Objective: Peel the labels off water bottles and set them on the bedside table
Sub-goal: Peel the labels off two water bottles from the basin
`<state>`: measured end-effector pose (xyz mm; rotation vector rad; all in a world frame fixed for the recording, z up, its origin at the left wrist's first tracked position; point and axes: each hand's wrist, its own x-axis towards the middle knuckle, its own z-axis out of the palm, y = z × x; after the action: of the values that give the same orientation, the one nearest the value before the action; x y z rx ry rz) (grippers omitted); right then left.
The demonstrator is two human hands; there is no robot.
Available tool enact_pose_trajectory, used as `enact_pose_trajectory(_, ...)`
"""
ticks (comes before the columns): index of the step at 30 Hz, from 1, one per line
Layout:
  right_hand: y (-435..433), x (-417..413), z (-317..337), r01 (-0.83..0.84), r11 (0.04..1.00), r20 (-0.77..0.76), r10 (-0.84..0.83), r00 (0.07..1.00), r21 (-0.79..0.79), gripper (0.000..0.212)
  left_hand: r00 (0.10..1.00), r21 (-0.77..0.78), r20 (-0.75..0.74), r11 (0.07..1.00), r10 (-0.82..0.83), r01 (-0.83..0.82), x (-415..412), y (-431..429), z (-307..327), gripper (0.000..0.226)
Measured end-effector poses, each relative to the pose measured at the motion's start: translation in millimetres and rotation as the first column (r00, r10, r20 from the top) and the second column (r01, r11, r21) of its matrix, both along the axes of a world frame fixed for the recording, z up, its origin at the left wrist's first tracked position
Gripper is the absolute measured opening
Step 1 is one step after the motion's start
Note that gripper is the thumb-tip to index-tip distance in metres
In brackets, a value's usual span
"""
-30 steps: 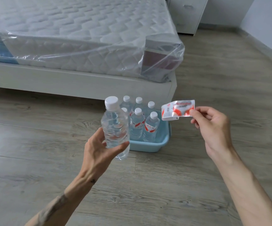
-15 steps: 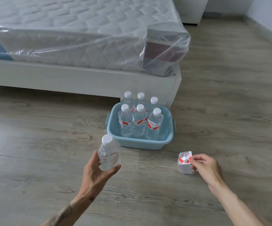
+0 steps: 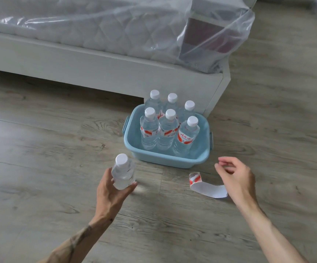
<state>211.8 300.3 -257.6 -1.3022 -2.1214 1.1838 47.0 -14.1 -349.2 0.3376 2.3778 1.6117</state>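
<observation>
A bare, label-free water bottle [image 3: 123, 172] was held upright in the left hand [image 3: 114, 190], the grip closed around its lower body with the white cap pointing up. The right hand [image 3: 235, 177] hovered empty, its grip loosely open, fingers curled and touching nothing. The peeled label [image 3: 207, 186] lay flat on the wooden floor [image 3: 40, 168], partly curled at one end, just beside the right hand at about its 9 o'clock.

At 12 o'clock from the hands sat a blue tub [image 3: 165, 158] on the floor against the bed frame [image 3: 96, 73], with six labelled bottles [image 3: 168, 130] standing upright inside. A plastic-wrapped mattress [image 3: 115, 25] lay on the bed.

The step in hand appeared to be carrying the stripped bottle away. It would best be kept upright and held firmly around its middle, since thin plastic can slip or buckle. No bedside worktop was in view.
</observation>
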Motion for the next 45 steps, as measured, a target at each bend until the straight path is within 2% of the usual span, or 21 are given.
enact_pose_trajectory(4, 2.2, -64.7, 34.1, -0.160, 0.983, -0.109, 0.170, 0.979, 0.088, 0.027, 1.000, 0.023, 0.023, 1.000, -0.009, 0.008, 0.0, -2.1, 1.4, 0.067)
enact_pose_trajectory(7, 8.2, -109.9, 50.1, -0.247, 0.955, -0.060, 0.260, 0.964, 0.167, 0.043, 1.000, 0.017, 0.018, 1.000, -0.011, 0.011, 1.4, -7.1, 8.4, 0.071)
enact_pose_trajectory(10, 9.5, -130.7, 48.7, -0.287, 0.939, 0.036, 0.285, 0.958, 0.191, 0.039, 1.000, 0.014, 0.015, 1.000, -0.009, 0.009, 3.3, -12.0, 19.7, 0.077)
enact_pose_trajectory(13, 6.8, -127.7, 41.3, -0.252, 0.945, 0.056, 0.246, 0.968, 0.210, 0.033, 1.000, 0.026, -0.026, 1.000, -0.005, 0.005, 5.2, -16.1, 33.8, 0.082)
enact_pose_trajectory(17, -2.4, -112.0, 45.1, -0.241, 0.928, 0.025, 0.244, 0.970, 0.283, 0.027, 0.978, -0.039, -0.206, 0.999, 0.021, -0.030, 10.8, -19.9, 51.2, 0.083)
enact_pose_trajectory(20, -9.9, -96.7, 65.6, -0.219, 0.911, -0.062, 0.255, 0.965, 0.349, 0.025, 0.895, -0.020, -0.434, 0.992, 0.102, -0.122, 22.3, -7.4, 78.1, 0.059)
enact_pose_trajectory(22, -16.7, -88.5, 87.8, -0.196, 0.895, -0.131, 0.268, 0.954, 0.402, 0.026, 0.794, -0.010, -0.605, 0.997, 0.056, -0.078, 31.2, 8.1, 96.9, 0.041)
enact_pose_trajectory(23, -21.0, -84.9, 101.7, -0.190, 0.887, -0.168, 0.282, 0.944, 0.421, 0.025, 0.771, 0.004, -0.636, 1.000, 0.011, -0.011, 35.6, 18.5, 106.1, 0.034)
enact_pose_trajectory(26, -39.4, -72.7, 146.9, -0.198, 0.874, -0.281, 0.346, 0.895, 0.443, 0.024, 0.843, 0.056, -0.519, 0.978, -0.142, 0.199, 47.3, 51.5, 135.3, 0.031)
enact_pose_trajectory(28, -55.1, -63.3, 173.9, -0.213, 0.865, -0.322, 0.383, 0.866, 0.455, 0.023, 0.867, 0.041, -0.451, 0.965, -0.214, 0.259, 51.2, 70.4, 151.8, 0.051)
enact_pose_trajectory(31, -74.3, -50.6, 203.6, -0.234, 0.871, -0.349, 0.400, 0.847, 0.432, 0.030, 0.890, 0.072, -0.398, 0.960, -0.221, 0.270, 51.4, 88.7, 172.0, 0.078)
enact_pose_trajectory(34, -86.9, -40.9, 218.9, -0.254, 0.877, -0.382, 0.417, 0.825, 0.408, 0.030, 0.931, 0.150, -0.331, 0.965, -0.154, 0.213, 53.3, 93.7, 182.7, 0.073)
enact_pose_trajectory(37, -91.7, -34.7, 223.5, -0.296, 0.880, -0.416, 0.443, 0.794, 0.372, 0.027, 0.927, 0.173, -0.355, 0.965, -0.124, 0.195, 55.3, 88.0, 185.5, 0.062)
enact_pose_trajectory(40, -85.4, -31.9, 222.3, -0.391, 0.883, -0.485, 0.469, 0.738, 0.259, 0.029, 0.918, 0.219, -0.352, 0.938, -0.182, 0.269, 53.8, 76.5, 186.4, 0.057)
enact_pose_trajectory(42, -75.1, -29.6, 216.7, -0.500, 0.855, -0.543, 0.488, 0.684, 0.138, 0.035, 0.927, 0.268, -0.292, 0.911, -0.235, 0.315, 52.4, 69.1, 189.1, 0.057)
enact_pose_trajectory(45, -61.4, -27.0, 206.1, -0.678, 0.727, -0.624, 0.481, 0.616, -0.110, 0.032, 0.919, 0.356, -0.182, 0.847, -0.351, 0.394, 48.3, 60.4, 196.7, 0.054)
